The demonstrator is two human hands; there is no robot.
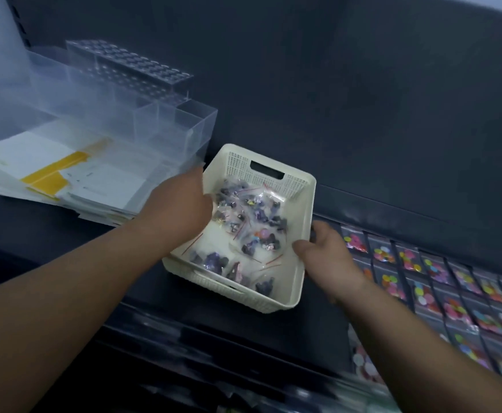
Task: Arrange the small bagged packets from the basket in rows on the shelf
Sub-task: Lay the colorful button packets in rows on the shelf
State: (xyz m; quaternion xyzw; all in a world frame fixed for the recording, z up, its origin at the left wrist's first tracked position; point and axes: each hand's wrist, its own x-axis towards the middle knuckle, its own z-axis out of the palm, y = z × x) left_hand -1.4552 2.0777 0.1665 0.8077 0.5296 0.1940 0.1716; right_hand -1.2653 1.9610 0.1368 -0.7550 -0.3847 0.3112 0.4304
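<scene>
A cream plastic basket [299, 263] sits on the dark shelf [142, 242], tilted toward me. Inside lie several small clear bagged packets [252, 222] of purple and dark pieces with red seal strips. My left hand [181, 204] reaches over the basket's left rim with its fingers down among the packets; the fingertips are hidden, so whether they hold one is unclear. My right hand [324, 248] grips the basket's right wall, thumb inside and fingers outside.
Rows of bagged colourful packets [434, 281] cover the shelf to the right of the basket. Clear acrylic boxes [142, 114] and a stack of white and yellow cards [59, 171] stand at the left. A dark back panel [333, 99] rises behind.
</scene>
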